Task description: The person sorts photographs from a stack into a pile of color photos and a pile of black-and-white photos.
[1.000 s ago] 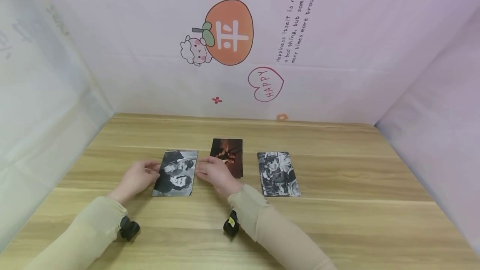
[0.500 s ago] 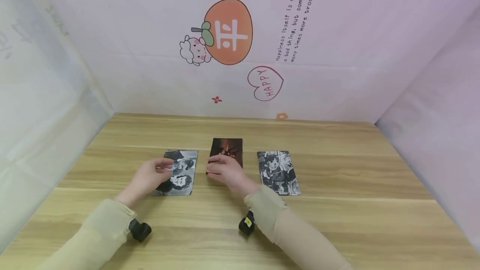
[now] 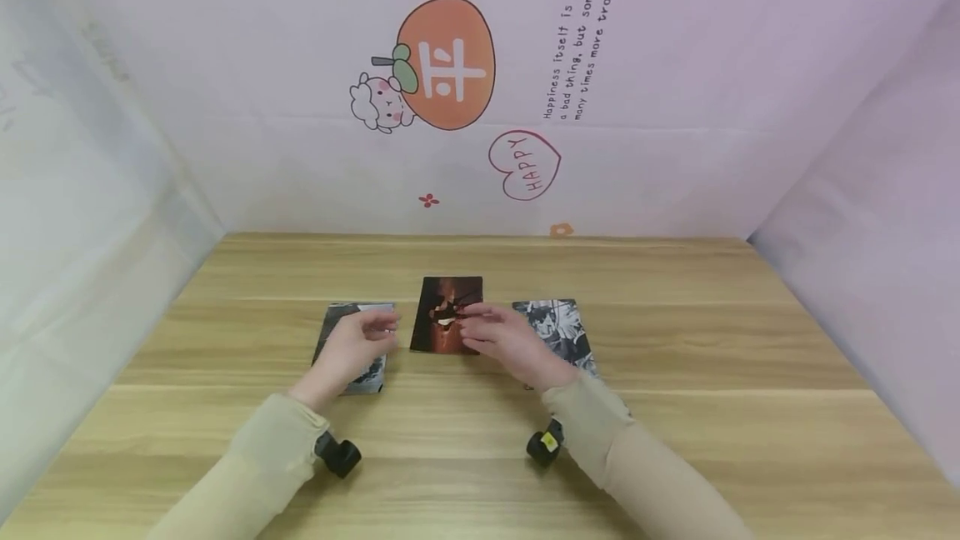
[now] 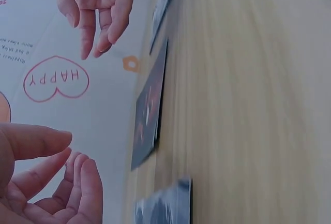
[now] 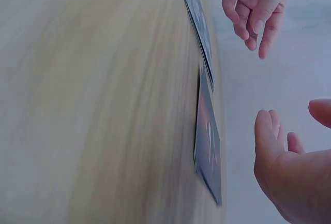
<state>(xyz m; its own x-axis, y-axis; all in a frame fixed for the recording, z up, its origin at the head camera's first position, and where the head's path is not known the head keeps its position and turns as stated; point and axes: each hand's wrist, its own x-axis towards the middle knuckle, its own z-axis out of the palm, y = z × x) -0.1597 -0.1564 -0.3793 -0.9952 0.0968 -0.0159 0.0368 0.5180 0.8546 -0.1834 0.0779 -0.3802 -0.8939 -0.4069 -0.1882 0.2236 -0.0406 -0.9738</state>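
Three stacks of photo cards lie on the wooden table. My left hand (image 3: pixel 351 352) hovers over the left black-and-white card (image 3: pixel 375 377), covering much of it, with nothing between its loosely bent fingers. The dark reddish card (image 3: pixel 446 315) lies in the middle, a bit farther back. My right hand (image 3: pixel 516 344) is raised near that card's right edge, fingers relaxed and holding nothing. Partly behind the right hand and wrist is the right black-and-white card (image 3: pixel 558 327). Both wrist views show the hands above the table, apart from the cards.
The wooden table (image 3: pixel 450 457) meets a white printed backdrop (image 3: pixel 300 173) at its far edge, with similar white sheets on both sides. Small black wrist cameras (image 3: pixel 341 457) hang beneath the sleeves.
Both hands have moved right, away from the sides of the left card. The right hand has passed across the middle card to its right edge. The cards stay where they were.
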